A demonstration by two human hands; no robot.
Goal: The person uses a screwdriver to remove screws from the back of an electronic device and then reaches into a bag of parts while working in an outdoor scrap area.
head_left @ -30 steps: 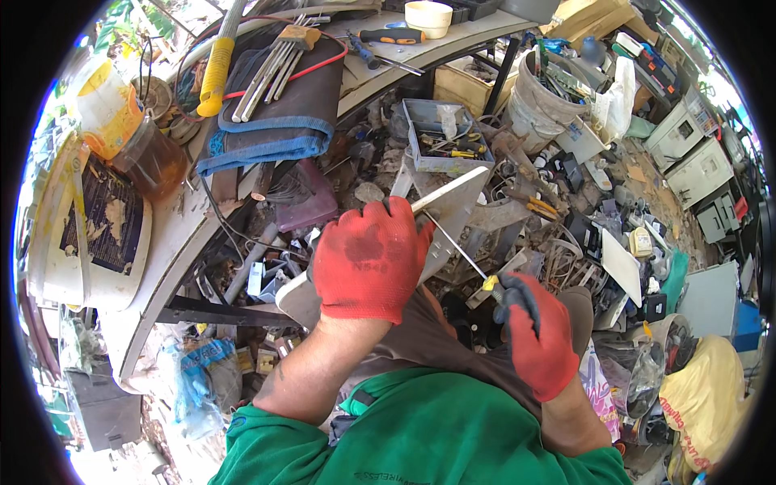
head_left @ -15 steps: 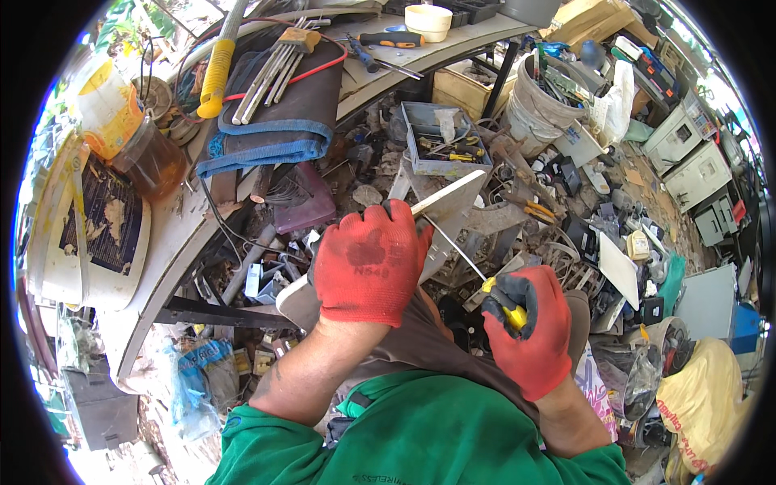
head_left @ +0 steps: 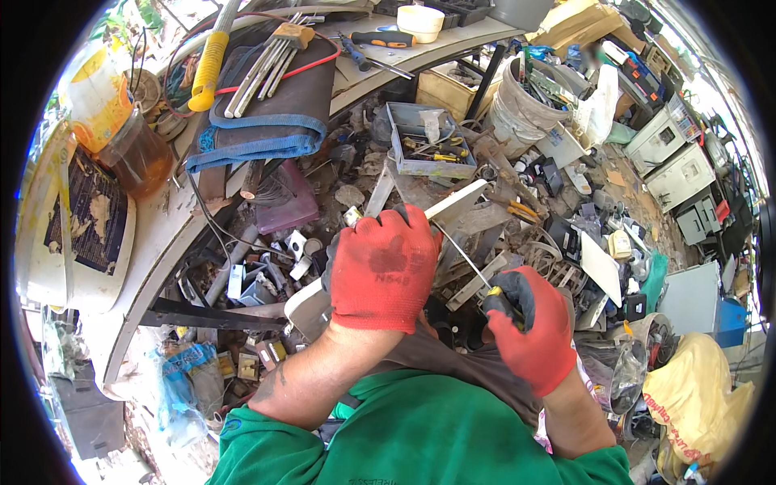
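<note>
Head view, only one. Two gloved hands, both red with dark fingers, mid-frame. Left hand (head_left: pixel 382 271), center: fingers clenched over one pale flat panel (head_left: pixel 458 202), which slants from left of center up to just right of center. Right hand (head_left: pixel 533 327), right of center and lower: fingers grasping one screwdriver (head_left: pixel 491 292), yellow-and-black handle, shaft pointing up-left to the panel by the left hand. Can't tell whether its tip touches. One green shirt (head_left: pixel 444 428), bottom center.

Upper left to top center: one counter (head_left: pixel 166 218), curved edge. On it, left: one white bucket (head_left: pixel 117 267) with a dark label, one jar (head_left: pixel 145 158) of brown liquid, one yellow-stained container (head_left: pixel 93 89). Next, one folded dark cloth (head_left: pixel 307 101) with blue trim, one tan block (head_left: pixel 293 34) with several metal rods on top; one yellow-handled tool (head_left: pixel 212 73) beside. Top center: one white cup (head_left: pixel 420 23), one orange-and-black handled tool (head_left: pixel 384 39), one blue-handled tool (head_left: pixel 354 52).

Above center: one gray tray (head_left: pixel 436 168) with several tools inside, too jumbled to count. Upper right: one gray bucket (head_left: pixel 525 121), filled. Lower right: one yellow bag (head_left: pixel 695 388). Mixed scrap all around, uncountable.
</note>
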